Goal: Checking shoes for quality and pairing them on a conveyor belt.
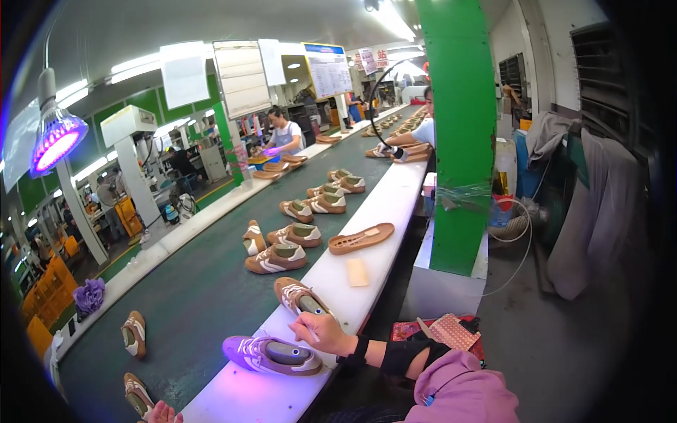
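Note:
My right hand (321, 333) is closed above the white ledge, with a small pale, thin thing showing at its fingers that I cannot make out. It is between two sneakers. The nearer sneaker (271, 354), lit purple, has white laces and a grey-green shoe last inside. Just beyond my fingers stands a brown sneaker (295, 292), also on a last. At the lower edge my left hand (163, 414) shows only in part, fingers stretched out and nothing seen in them. Beside it, a brown sneaker (136, 395) lies on the green conveyor belt (190, 303).
On the ledge lie a brown sole (361, 239) and a beige piece (357, 272). Several sneakers (276, 259) stand along the belt. A green pillar (455, 141) rises at the right. A purple-glowing lamp (56, 137) hangs at the left. A co-worker (285, 134) works across the belt.

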Motion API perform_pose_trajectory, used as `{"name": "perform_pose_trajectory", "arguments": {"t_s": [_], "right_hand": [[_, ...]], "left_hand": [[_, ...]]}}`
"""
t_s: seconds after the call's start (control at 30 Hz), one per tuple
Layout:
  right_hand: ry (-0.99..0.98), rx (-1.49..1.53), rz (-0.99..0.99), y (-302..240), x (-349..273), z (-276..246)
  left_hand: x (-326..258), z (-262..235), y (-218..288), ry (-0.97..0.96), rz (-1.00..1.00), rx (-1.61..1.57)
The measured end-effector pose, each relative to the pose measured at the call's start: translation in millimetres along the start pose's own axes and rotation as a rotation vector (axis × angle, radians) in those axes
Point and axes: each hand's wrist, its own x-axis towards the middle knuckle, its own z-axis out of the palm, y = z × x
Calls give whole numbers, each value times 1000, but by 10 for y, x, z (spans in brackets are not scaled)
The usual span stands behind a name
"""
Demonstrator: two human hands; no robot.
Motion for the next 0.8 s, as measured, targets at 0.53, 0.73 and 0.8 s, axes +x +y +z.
{"name": "perform_pose_trajectory", "arguments": {"t_s": [0.53,0.73,0.8], "right_hand": [[-315,-232,65,418,-294,366],[-196,-287,-76,383,76,-67],[-70,-130,71,129,559,-382]], "left_hand": [[304,207,-310,-314,-137,-61],[226,225,-255,-204,-115,-78],[178,71,-192,-203,-103,-89]]}}
